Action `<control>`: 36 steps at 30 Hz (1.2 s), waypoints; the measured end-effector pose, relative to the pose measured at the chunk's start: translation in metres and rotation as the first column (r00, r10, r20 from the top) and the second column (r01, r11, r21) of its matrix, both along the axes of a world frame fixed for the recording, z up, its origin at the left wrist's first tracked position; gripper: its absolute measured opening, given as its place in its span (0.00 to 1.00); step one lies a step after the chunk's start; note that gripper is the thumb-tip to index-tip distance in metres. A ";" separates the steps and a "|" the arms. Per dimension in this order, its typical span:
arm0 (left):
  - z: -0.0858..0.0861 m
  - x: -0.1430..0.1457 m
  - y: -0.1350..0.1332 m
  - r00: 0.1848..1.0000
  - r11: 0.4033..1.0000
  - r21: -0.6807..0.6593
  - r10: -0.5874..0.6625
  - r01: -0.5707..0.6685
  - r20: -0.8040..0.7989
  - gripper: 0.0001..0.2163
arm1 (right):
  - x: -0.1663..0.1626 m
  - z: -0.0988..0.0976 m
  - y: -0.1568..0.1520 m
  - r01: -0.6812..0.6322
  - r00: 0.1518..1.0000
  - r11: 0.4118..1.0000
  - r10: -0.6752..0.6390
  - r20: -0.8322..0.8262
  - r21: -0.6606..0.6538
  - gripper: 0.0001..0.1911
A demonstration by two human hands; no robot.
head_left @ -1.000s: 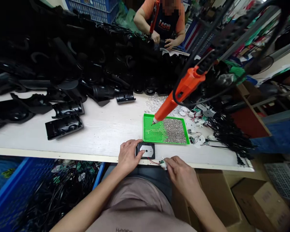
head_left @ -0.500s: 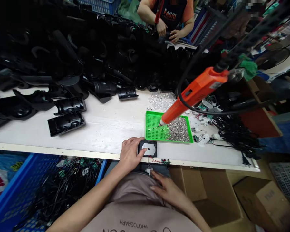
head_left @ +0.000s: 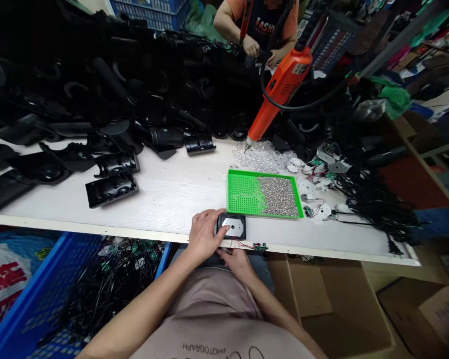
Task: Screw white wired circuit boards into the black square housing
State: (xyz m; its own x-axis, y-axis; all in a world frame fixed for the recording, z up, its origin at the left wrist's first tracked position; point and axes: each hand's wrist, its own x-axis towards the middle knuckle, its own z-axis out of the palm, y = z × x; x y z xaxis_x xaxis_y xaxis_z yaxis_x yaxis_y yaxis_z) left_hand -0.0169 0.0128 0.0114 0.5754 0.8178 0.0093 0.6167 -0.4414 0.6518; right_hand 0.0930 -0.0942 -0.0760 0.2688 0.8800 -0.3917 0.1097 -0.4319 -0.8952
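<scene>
- White, long worktop [head_left: 179,189]: runs across in front of you.
- Heap of glossy black plastic shells [head_left: 164,89]: covers the far edge and the far left corner.
- Blue plastic mesh crate [head_left: 41,279]: below the near edge, to your left, loaded with dark cables and circuit boards.
- Orange, tube-bodied power screwdriver [head_left: 277,92]: hangs tilted, tip down towards the clear plastic bits [head_left: 262,155] beyond the tray.
- Green rectangular plastic tray [head_left: 243,197]: right of centre; small silvery metal parts [head_left: 279,194] fill its right half.
- Your left hand [head_left: 205,232]: thumb on the plate, index fingertip at the far left corner, pinching the piece between them.
- Your right hand [head_left: 237,262]: fingertips just under the near edge; whether they pinch anything, cannot tell.
- Black rectangular plastic piece with a pale grey plate [head_left: 235,228]: lies flat beside the near edge, just below the tray's near left corner.
- Small green circuit board [head_left: 261,247]: at the near edge, right of the piece, with thin red wires [head_left: 243,243] between them.
</scene>
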 end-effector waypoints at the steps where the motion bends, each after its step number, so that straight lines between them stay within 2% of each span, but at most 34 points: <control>1: 0.000 0.000 0.000 1.000 1.000 0.001 -0.001 0.001 0.002 0.19 | 0.003 0.007 -0.009 -0.007 1.000 1.000 0.007 0.006 -0.009 0.15; 5: -0.001 0.000 0.000 1.000 1.000 0.014 0.000 0.000 0.010 0.18 | 0.022 0.055 -0.044 -0.098 0.983 0.993 0.108 0.150 -0.071 0.13; 8: -0.003 0.000 0.001 1.000 1.000 0.018 0.002 -0.002 0.015 0.18 | 0.041 0.101 -0.056 -0.238 0.905 0.969 0.244 0.349 -0.062 0.16; 10: -0.004 0.000 0.001 1.000 1.000 0.018 0.002 -0.002 0.018 0.19 | 0.054 0.125 -0.054 -0.277 0.825 0.961 0.231 0.515 0.013 0.19; 12: -0.004 0.000 0.001 1.000 1.000 0.015 0.000 0.000 0.017 0.19 | 0.068 0.139 -0.042 -0.271 0.729 0.958 0.143 0.669 0.091 0.21; 14: -0.003 0.000 0.001 1.000 1.000 0.012 0.001 -0.001 0.013 0.19 | 0.081 0.141 -0.024 -0.249 0.682 0.955 0.057 0.729 0.159 0.21; 16: -0.002 0.000 0.000 1.000 1.000 0.013 0.003 -0.003 0.007 0.19 | 0.091 0.137 -0.003 -0.250 0.726 0.949 0.052 0.685 0.193 0.19; 19: -0.001 0.000 -0.002 1.000 1.000 0.025 -0.001 0.001 0.009 0.19 | 0.097 0.129 0.023 -0.346 0.806 0.918 0.185 0.562 0.195 0.15; 21: -0.001 0.000 -0.003 1.000 0.999 0.045 0.000 -0.001 0.013 0.19 | 0.094 0.127 0.034 -0.459 0.772 0.867 0.279 0.571 0.196 0.13; 23: 0.000 0.001 -0.005 1.000 0.997 0.072 0.005 -0.005 0.003 0.19 | 0.086 0.130 0.039 -0.580 0.655 0.798 0.338 0.676 0.163 0.13; 26: 0.000 0.002 -0.008 1.000 0.992 0.126 0.010 -0.006 -0.029 0.19 | 0.072 0.138 0.042 -0.711 0.368 0.703 0.355 0.860 0.014 0.16; 28: -0.001 0.003 -0.010 0.999 0.986 0.169 0.017 -0.010 -0.041 0.20 | 0.065 0.141 0.044 -0.736 0.204 0.672 0.339 0.918 -0.085 0.16; 30: -0.003 0.004 -0.011 0.999 0.979 0.204 0.025 -0.015 -0.047 0.22 | 0.062 0.141 0.048 -0.731 0.135 0.670 0.331 0.934 -0.132 0.14; 33: -0.007 0.004 -0.012 0.997 0.974 0.226 0.037 -0.021 -0.064 0.22 | 0.065 0.139 0.056 -0.732 0.106 0.661 0.346 0.932 -0.163 0.12; 36: -0.010 0.004 -0.013 0.996 0.974 0.225 0.040 -0.021 -0.080 0.22 | 0.069 0.139 0.060 -0.751 0.061 0.635 0.340 0.938 -0.181 0.15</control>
State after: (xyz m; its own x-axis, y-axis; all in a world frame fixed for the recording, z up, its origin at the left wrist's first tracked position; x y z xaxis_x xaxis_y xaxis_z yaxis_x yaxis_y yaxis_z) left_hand -0.0130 0.0000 0.0016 0.5567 0.8176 0.1469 0.6801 -0.5501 0.4846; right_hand 0.1624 -0.0347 0.0631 -0.3872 0.9217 -0.0224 0.9195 0.3842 -0.0826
